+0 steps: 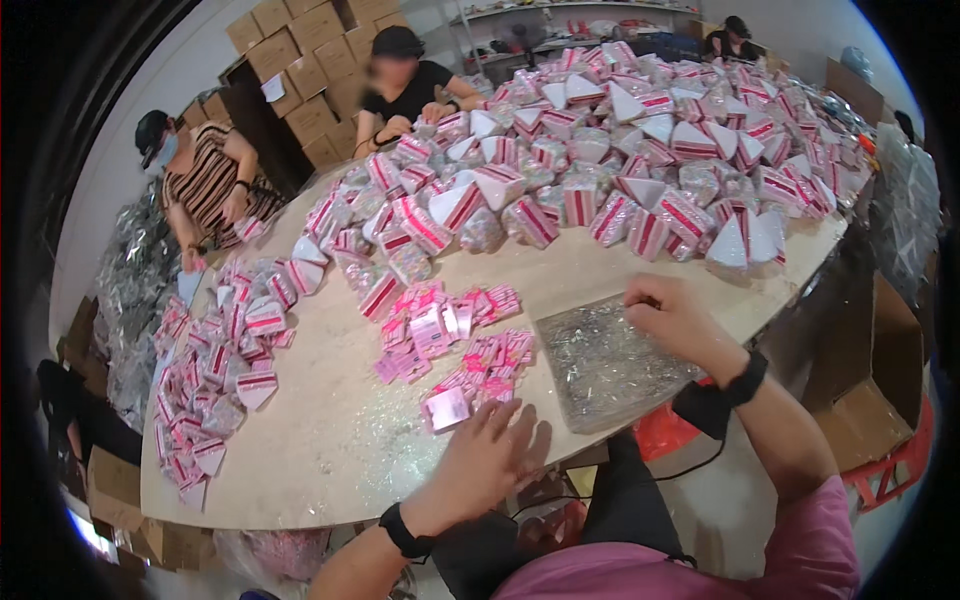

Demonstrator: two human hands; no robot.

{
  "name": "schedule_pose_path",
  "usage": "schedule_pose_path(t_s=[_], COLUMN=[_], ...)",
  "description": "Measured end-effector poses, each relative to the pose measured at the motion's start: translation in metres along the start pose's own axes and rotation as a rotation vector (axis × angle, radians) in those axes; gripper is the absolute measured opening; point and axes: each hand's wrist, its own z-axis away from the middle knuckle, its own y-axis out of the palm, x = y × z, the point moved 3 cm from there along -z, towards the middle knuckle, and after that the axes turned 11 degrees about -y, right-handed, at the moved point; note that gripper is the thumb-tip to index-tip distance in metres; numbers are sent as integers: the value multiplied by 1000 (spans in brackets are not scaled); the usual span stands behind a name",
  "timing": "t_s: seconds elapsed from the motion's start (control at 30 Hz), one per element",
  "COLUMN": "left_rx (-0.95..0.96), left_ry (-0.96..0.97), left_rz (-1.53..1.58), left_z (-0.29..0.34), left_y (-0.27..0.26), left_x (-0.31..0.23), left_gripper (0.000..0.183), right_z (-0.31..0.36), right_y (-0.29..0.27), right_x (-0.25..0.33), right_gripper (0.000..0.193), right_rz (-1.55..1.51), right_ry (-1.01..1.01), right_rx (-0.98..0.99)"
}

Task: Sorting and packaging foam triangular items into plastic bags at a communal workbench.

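My left hand [480, 462] is at the table's near edge, palm down with its fingers stretched apart. Its fingertips are next to a small pink-and-white packet [446, 409], at the near end of a loose heap of pink cards or packets [425, 330]. To the right lies a flat stack of clear plastic bags [605, 365]. Over the far right part of this stack is my right hand [663, 312], its fingers curled closed. Whatever is between those fingers, if anything, is too small to make out. Each wrist wears a black band.
A big mound of wrapped pink-and-white wedge-shaped packs [620, 150] covers the table's far side. A smaller pile of packs [215, 370] lies left. Two people work across the table, another farther back. An open cardboard box [870, 370] stands right, near a red stool [900, 460].
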Motion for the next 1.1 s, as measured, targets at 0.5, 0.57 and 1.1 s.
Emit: schedule_pose_path(t_s=[0.5,0.57,1.1], left_rx=[-285,-365,-358], left_ry=[-384,-400,-524], left_rz=[-10,40,205], left_z=[6,9,15], left_y=[-27,-37,-23], left_x=[86,83,69], left_gripper=[50,51,55], right_z=[46,47,39], right_y=[15,17,44], right_x=[42,42,61], right_gripper=[6,4,8], right_rz=[-279,-375,-473], right_ry=[135,221,217], right_rx=[-27,-79,-259])
